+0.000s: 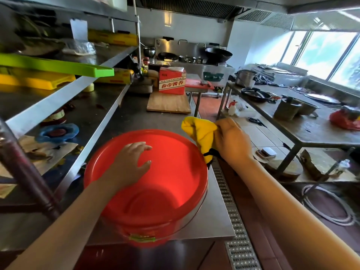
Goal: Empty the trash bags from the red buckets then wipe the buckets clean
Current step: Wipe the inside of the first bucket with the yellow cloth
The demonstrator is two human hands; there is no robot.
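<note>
Bucket (148, 184) at the desk (214, 221) edge could tip if wiped hard: left hand (130, 162) fingers spread inside, right hand (231, 141) pinching the yellow cloth (200, 133).

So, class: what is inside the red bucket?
Inside the red bucket no trash bag shows, only bare red wall and floor. The left hand reaches over the rim and hides part of the near-left wall. The right hand holds a yellow cloth outside the rim.
</note>
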